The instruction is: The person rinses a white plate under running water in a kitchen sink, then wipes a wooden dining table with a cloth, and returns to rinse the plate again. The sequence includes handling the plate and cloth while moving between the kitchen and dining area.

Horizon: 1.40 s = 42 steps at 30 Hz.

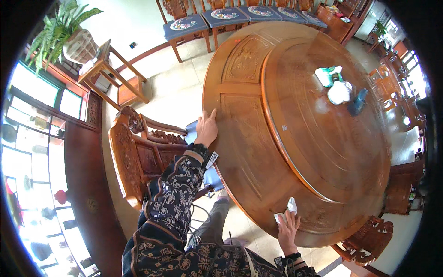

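My left hand [207, 130] rests on the left rim of a large round wooden table [238, 138] with carved panels, fingers apart and nothing held. At the near edge of the same table, my right hand [288, 226] presses a crumpled white tissue or cloth [291, 205] against the wood. Part of that white piece is hidden under the fingers. A raised round turntable [311, 145] covers the table's middle. On it lie a green-and-white soft pack [324, 76], a white bundle [340, 92] and a dark blue item [358, 102] too blurred to name.
A carved wooden armchair [124, 155] stands close at my left, its seat partly under the table. Another carved chair [367, 240] is at the near right. Several cushioned chairs [225, 15] line the far wall. A potted plant [81, 46] sits on a wooden stand [129, 91].
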Each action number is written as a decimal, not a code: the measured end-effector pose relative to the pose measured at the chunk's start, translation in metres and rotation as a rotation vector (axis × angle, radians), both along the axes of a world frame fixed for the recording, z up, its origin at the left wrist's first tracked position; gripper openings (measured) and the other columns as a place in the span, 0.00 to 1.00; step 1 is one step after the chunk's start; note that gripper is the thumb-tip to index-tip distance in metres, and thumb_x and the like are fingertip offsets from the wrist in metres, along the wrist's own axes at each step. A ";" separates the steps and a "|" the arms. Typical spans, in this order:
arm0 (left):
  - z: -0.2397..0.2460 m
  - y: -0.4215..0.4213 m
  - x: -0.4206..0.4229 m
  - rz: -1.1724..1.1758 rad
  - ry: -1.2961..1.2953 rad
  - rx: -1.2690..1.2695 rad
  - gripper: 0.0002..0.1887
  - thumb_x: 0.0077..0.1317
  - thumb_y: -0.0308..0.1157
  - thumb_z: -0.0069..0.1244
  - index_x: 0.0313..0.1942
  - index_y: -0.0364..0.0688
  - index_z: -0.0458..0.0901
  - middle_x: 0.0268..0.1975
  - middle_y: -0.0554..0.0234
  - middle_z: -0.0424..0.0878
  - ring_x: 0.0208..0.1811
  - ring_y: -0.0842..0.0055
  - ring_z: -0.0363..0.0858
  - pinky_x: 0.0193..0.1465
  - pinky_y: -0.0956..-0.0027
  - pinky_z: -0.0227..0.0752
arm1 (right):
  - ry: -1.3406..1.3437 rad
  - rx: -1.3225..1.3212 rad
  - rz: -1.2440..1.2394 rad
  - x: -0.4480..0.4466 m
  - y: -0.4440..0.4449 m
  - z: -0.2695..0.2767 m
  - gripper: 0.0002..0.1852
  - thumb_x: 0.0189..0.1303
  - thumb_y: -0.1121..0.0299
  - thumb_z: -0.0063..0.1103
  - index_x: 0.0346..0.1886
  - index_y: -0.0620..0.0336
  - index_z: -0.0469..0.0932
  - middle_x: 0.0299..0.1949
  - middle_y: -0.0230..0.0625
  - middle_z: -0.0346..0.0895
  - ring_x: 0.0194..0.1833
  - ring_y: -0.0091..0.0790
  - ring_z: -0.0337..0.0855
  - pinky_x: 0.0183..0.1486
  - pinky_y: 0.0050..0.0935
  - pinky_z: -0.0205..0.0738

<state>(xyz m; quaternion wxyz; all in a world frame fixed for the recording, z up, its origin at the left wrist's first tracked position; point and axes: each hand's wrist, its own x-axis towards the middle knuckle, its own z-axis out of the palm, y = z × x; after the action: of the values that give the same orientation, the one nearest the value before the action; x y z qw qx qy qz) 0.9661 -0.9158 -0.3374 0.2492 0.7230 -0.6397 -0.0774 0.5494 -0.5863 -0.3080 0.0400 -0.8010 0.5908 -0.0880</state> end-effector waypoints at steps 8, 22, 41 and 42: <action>0.024 0.016 -0.019 -0.063 -0.041 -0.014 0.30 0.61 0.22 0.46 0.66 0.44 0.72 0.51 0.49 0.72 0.51 0.52 0.77 0.51 0.52 0.75 | -0.081 0.038 -0.072 -0.002 -0.048 0.010 0.18 0.70 0.74 0.52 0.62 0.62 0.74 0.71 0.55 0.63 0.73 0.63 0.59 0.73 0.57 0.54; 0.032 0.039 -0.032 -0.104 -0.105 -0.003 0.27 0.59 0.20 0.45 0.61 0.40 0.77 0.50 0.52 0.74 0.52 0.55 0.77 0.54 0.55 0.74 | -0.053 0.041 0.013 -0.010 -0.059 0.007 0.23 0.68 0.75 0.55 0.66 0.60 0.71 0.73 0.53 0.61 0.74 0.61 0.58 0.74 0.56 0.51; 0.006 0.075 -0.025 0.417 1.027 -0.107 0.18 0.66 0.19 0.41 0.51 0.37 0.85 0.45 0.55 0.78 0.40 0.75 0.82 0.39 0.72 0.76 | -0.318 -0.130 0.229 0.214 -0.334 -0.017 0.33 0.69 0.78 0.42 0.76 0.68 0.47 0.76 0.64 0.45 0.77 0.63 0.43 0.78 0.56 0.37; 0.002 0.081 -0.026 0.398 1.078 -0.150 0.17 0.68 0.21 0.42 0.52 0.36 0.85 0.46 0.56 0.79 0.38 0.76 0.82 0.37 0.73 0.75 | -0.284 -0.115 0.219 0.226 -0.350 -0.011 0.31 0.72 0.76 0.42 0.76 0.68 0.48 0.75 0.62 0.49 0.77 0.61 0.45 0.78 0.54 0.42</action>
<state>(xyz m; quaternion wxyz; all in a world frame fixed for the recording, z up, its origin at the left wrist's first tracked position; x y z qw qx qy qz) 0.9403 -0.8347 -0.3350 0.6000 0.6682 -0.2779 -0.3409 0.7757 -0.9364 -0.3190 0.0866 -0.8410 0.4826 -0.2288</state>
